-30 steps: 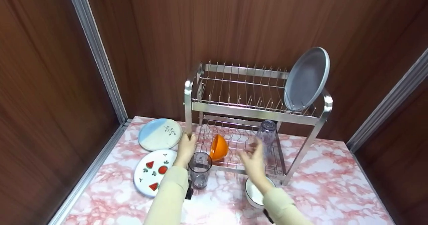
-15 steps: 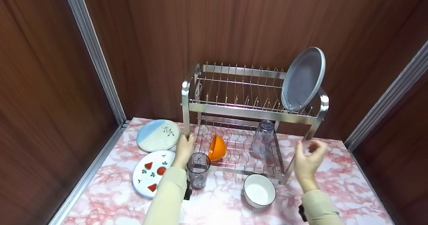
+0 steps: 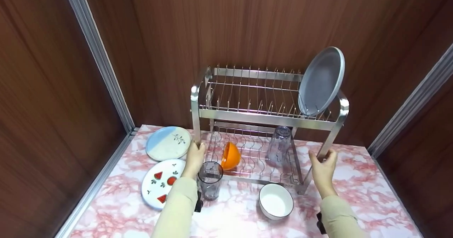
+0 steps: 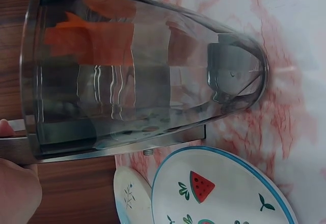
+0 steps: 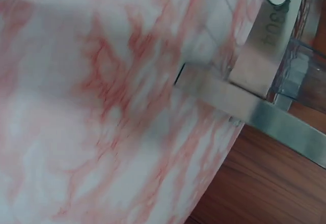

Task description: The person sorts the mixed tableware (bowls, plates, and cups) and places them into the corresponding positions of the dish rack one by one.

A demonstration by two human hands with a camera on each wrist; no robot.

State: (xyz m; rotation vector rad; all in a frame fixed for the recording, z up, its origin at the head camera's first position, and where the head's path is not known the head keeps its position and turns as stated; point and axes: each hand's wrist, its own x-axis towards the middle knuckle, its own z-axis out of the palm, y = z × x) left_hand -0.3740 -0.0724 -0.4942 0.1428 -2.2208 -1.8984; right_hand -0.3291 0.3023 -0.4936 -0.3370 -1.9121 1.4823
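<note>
A two-tier metal dish rack [image 3: 267, 118] stands between my hands. My left hand [image 3: 195, 158] grips its left front leg, thumb towards me; part of that hand [image 4: 18, 191] shows at the left wrist view's edge. Lower down on the right front leg, my right hand [image 3: 324, 172] has its thumb and fingers around the metal. The right wrist view shows the foot of that leg [image 5: 219, 91] but not the hand. A grey plate [image 3: 321, 82] stands upright on the top tier's right end. The lower tier holds a tilted orange bowl [image 3: 231, 156] and an upturned purplish glass [image 3: 279, 146].
A smoky glass [image 3: 211, 185] stands upright beside my left wrist. In front of the rack sits a white bowl [image 3: 276, 201] with a dark rim. Left of it lie a blue-and-white plate [image 3: 168, 142] and a watermelon-patterned plate [image 3: 155, 185]. Wood-grain panels [image 3: 247, 25] enclose the marbled table.
My right hand has moved away from the purplish glass, rightwards to the right front leg, and its fingers have closed around it. The left hand has stayed on its leg.
</note>
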